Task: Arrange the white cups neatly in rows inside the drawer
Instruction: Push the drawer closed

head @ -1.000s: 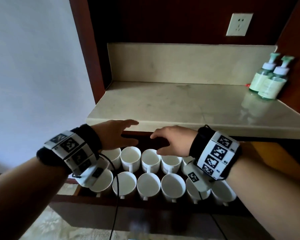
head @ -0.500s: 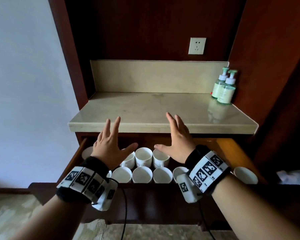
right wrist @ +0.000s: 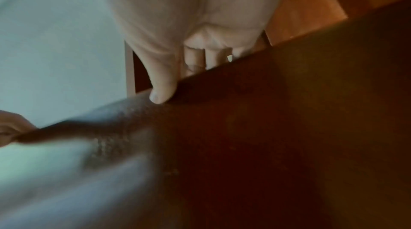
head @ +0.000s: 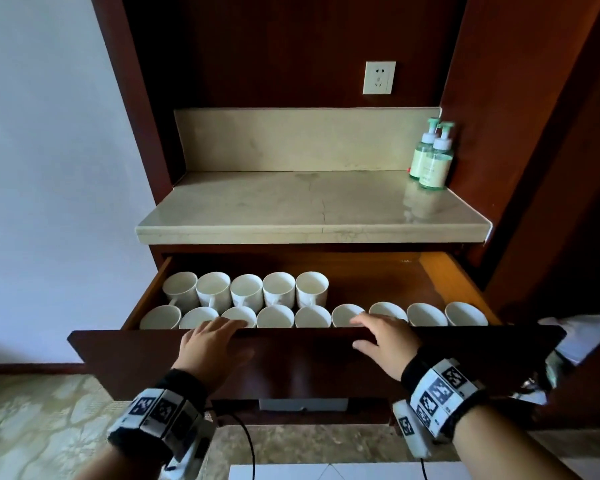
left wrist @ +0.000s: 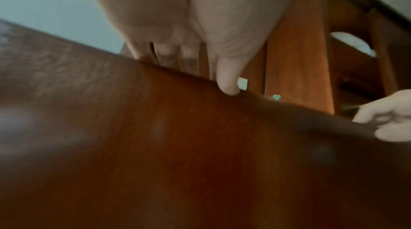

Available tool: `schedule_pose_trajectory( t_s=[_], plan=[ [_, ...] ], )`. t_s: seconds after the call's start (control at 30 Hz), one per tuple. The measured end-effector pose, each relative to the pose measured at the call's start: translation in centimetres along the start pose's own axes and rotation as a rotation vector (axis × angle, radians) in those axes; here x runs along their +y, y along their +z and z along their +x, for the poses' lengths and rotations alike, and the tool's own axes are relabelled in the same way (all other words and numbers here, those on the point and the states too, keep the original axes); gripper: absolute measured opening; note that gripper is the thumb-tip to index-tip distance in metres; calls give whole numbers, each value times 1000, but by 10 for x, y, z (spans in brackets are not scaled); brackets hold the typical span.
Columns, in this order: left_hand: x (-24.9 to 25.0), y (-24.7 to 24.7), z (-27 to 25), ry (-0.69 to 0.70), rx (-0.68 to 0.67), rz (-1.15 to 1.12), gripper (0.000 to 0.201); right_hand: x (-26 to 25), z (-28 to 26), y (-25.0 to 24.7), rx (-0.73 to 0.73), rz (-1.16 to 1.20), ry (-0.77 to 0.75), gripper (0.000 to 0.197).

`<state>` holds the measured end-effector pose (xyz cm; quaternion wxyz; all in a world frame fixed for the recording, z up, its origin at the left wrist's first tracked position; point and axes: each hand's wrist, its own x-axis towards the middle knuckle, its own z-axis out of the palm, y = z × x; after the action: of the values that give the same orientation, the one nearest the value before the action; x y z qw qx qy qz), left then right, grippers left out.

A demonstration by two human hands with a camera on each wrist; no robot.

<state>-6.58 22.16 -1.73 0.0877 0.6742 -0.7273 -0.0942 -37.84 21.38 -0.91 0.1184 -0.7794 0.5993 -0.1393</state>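
Note:
The wooden drawer [head: 309, 365] stands pulled out under the counter. Inside it, white cups stand upright in two rows: a short back row [head: 246, 289] at the left and a long front row [head: 426, 315] spanning the width. My left hand [head: 229, 337] grips the top edge of the drawer front at the left of centre, fingers over the edge, thumb on the face. My right hand [head: 368, 332] grips the same edge to the right. In the wrist views the left hand's thumb [left wrist: 227, 81] and the right hand's thumb [right wrist: 163, 90] press on the dark front panel.
A beige stone counter [head: 312, 209] lies above the drawer, with two green pump bottles [head: 430, 157] at its back right and a wall socket [head: 378, 77] above. White wall at left, dark wood panel at right. The back right of the drawer floor [head: 388, 282] is bare.
Both hands have pulled back from above the cups to the top edge of the drawer front. The head view has drawn away, so both rows of cups show in full.

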Motion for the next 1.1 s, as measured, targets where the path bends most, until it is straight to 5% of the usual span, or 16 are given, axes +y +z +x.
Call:
schedule_pose_trajectory(
  t_s=[0.17, 0.8, 0.87, 0.97, 1.1],
  plan=[
    [-31, 12, 3, 25, 246, -86, 53, 39, -9, 10, 205, 60, -8, 27],
    [-50, 30, 89, 70, 447, -95, 47, 67, 67, 32, 397, 48, -4, 29],
    [-52, 28, 105, 78, 485, -136, 63, 67, 77, 32, 375, 38, 16, 34],
    [-60, 22, 124, 84, 478, -126, 98, 70, 95, 33, 372, 32, 33, 66],
    [-73, 16, 151, 34, 448, -75, 115, 72, 120, 26, 374, -11, 156, 92]
  ],
)
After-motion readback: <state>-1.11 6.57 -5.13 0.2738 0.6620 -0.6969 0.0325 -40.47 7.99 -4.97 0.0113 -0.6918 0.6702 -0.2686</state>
